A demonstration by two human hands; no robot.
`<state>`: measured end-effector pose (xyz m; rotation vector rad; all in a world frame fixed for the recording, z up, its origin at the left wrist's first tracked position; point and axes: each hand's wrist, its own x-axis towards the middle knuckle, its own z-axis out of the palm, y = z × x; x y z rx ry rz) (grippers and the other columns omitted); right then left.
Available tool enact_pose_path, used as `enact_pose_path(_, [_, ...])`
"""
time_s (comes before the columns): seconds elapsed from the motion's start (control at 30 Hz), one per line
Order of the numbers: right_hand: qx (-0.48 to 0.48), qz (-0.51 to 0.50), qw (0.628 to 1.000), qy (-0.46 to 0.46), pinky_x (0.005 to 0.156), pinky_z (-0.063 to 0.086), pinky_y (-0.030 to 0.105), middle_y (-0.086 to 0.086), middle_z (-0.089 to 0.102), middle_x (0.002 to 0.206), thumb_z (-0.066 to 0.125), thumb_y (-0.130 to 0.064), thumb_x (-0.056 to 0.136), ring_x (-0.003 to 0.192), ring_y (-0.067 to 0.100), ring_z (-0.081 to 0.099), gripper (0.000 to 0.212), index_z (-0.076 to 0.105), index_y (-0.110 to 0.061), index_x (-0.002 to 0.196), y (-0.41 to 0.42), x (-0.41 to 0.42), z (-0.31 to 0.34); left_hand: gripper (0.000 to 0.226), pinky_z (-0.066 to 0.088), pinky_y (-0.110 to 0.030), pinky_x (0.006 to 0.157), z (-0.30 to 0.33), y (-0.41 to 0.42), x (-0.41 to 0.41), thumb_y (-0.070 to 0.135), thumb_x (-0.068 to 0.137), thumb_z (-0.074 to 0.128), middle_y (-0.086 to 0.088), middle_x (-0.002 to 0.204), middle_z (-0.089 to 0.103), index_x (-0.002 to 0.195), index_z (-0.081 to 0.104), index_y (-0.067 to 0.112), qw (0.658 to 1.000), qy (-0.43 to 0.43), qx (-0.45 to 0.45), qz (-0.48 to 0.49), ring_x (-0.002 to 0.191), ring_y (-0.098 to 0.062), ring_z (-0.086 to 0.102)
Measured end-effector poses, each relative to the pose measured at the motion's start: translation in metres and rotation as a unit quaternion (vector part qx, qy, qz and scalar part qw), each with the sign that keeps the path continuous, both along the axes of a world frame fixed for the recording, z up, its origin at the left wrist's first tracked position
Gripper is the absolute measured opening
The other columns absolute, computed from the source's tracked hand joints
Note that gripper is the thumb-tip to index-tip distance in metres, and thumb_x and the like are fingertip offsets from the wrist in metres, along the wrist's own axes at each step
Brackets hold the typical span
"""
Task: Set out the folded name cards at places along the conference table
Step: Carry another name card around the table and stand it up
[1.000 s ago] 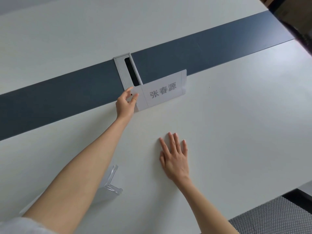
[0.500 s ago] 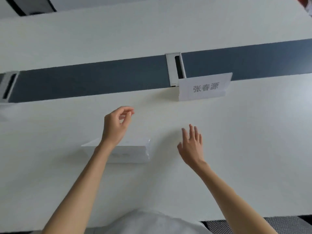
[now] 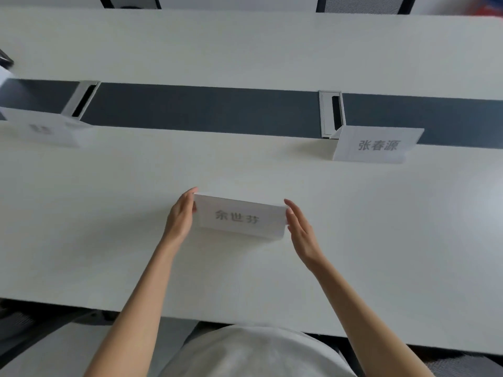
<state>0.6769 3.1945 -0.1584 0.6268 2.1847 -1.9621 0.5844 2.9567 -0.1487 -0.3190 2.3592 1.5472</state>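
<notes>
A folded white name card (image 3: 241,217) with grey printed characters is held between my two hands over the middle of the white conference table (image 3: 381,227). My left hand (image 3: 181,216) grips its left end and my right hand (image 3: 300,229) presses its right end. A second name card (image 3: 377,144) stands at the right by the dark centre strip (image 3: 204,111). A third, blurred card (image 3: 45,129) stands at the far left by the same strip.
Two grey cable hatches (image 3: 332,112) (image 3: 81,99) sit in the centre strip. Chair backs (image 3: 364,4) line the far side of the table. The table's near edge runs just in front of my body, with a dark chair at the lower left.
My left hand let go of the right-hand card and drew back. Both hands closed on another card and hold it upright. The view swung left, bringing the third card into sight.
</notes>
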Motion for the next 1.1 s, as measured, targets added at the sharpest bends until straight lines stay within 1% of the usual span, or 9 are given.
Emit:
enact_pose_path(0.07, [0.036,-0.036,0.999,0.013,0.092,0.035,0.022,-0.002,0.052,0.122,0.035,-0.033,0.096,0.112,0.011,0.046,0.039,0.042,-0.021,0.133,-0.01,0.0,0.002,0.035,0.035,-0.034,0.107,-0.001,-0.002,-0.001,0.031,0.096,0.035,-0.004,0.133,0.054,0.125,0.051,0.024,0.999,0.029,-0.01,-0.036,0.12,-0.021,0.051])
enact_pose_path(0.17, [0.069,-0.106,0.992,0.016,0.063,0.037,0.015,0.012,0.059,0.089,0.043,-0.03,0.094,0.08,0.026,0.051,0.029,0.052,-0.023,0.12,-0.024,0.005,-0.002,0.032,0.036,-0.027,0.1,-0.002,-0.005,-0.008,0.024,0.094,0.04,-0.01,0.128,0.058,0.122,0.055,0.019,0.996,0.052,0.002,-0.076,0.122,-0.025,0.051])
enact_pose_path(0.27, [0.083,-0.176,0.981,0.024,0.068,0.04,0.027,0.002,0.061,0.084,0.046,-0.032,0.092,0.078,0.024,0.053,0.021,0.055,-0.026,0.11,-0.04,0.019,-0.012,0.026,0.039,-0.018,0.08,-0.003,-0.011,-0.016,0.019,0.093,0.044,-0.024,0.114,0.063,0.112,0.061,0.013,0.989,0.073,-0.013,-0.127,0.111,-0.036,0.055])
enact_pose_path(0.43, [0.104,-0.321,0.941,0.012,0.064,0.04,0.016,0.001,0.062,0.093,0.041,-0.032,0.094,0.079,0.015,0.055,0.027,0.052,-0.021,0.116,-0.093,0.067,-0.01,0.027,0.04,-0.023,0.078,-0.004,-0.028,-0.013,0.021,0.092,0.045,-0.014,0.107,0.069,0.111,0.063,0.013,0.953,0.109,-0.043,-0.278,0.099,-0.024,0.062])
enact_pose_path(0.5, [0.092,-0.381,0.92,0.009,0.066,0.041,0.021,0.002,0.061,0.094,0.041,-0.033,0.094,0.078,0.012,0.054,0.029,0.052,-0.02,0.117,-0.118,0.095,-0.01,0.027,0.039,-0.021,0.077,-0.002,-0.033,-0.002,0.021,0.092,0.046,-0.013,0.104,0.069,0.111,0.063,0.012,0.931,0.118,-0.053,-0.342,0.094,-0.019,0.061])
enact_pose_path(0.6, [0.076,-0.472,0.878,0.0,0.067,0.041,0.022,-0.006,0.059,0.087,0.044,-0.037,0.092,0.076,0.01,0.052,0.028,0.055,-0.02,0.112,-0.149,0.14,-0.009,0.027,0.041,-0.021,0.079,0.002,-0.031,0.024,0.022,0.092,0.047,-0.007,0.105,0.069,0.11,0.063,0.011,0.901,0.125,-0.036,-0.413,0.095,-0.019,0.061])
enact_pose_path(0.73, [0.084,-0.585,0.807,-0.006,0.06,0.037,0.009,-0.011,0.057,0.084,0.039,-0.03,0.096,0.075,0.005,0.049,0.019,0.056,-0.023,0.098,-0.177,0.209,0.003,0.025,0.038,-0.001,0.062,0.014,-0.012,0.081,0.022,0.09,0.051,0.0,0.096,0.066,0.106,0.065,0.009,0.856,0.121,0.003,-0.503,0.086,-0.014,0.059])
enact_pose_path(0.97, [0.104,-0.742,0.662,-0.032,0.066,0.04,0.017,-0.012,0.059,0.085,0.039,-0.036,0.094,0.075,0.004,0.05,0.022,0.058,-0.024,0.094,-0.224,0.347,0.032,0.024,0.048,-0.005,0.063,0.047,0.027,0.198,0.023,0.086,0.058,0.008,0.088,0.067,0.107,0.066,0.015,0.716,0.101,0.058,-0.688,0.075,0.008,0.063])
enact_pose_path(1.1, [0.107,-0.79,0.602,-0.047,0.072,0.043,0.029,-0.004,0.06,0.083,0.039,-0.039,0.093,0.077,0.01,0.052,0.028,0.059,-0.021,0.095,-0.24,0.421,0.041,0.02,0.047,-0.005,0.064,0.055,0.05,0.277,0.021,0.084,0.06,0.014,0.081,0.067,0.102,0.068,0.017,0.662,0.101,0.087,-0.737,0.077,0.015,0.061])
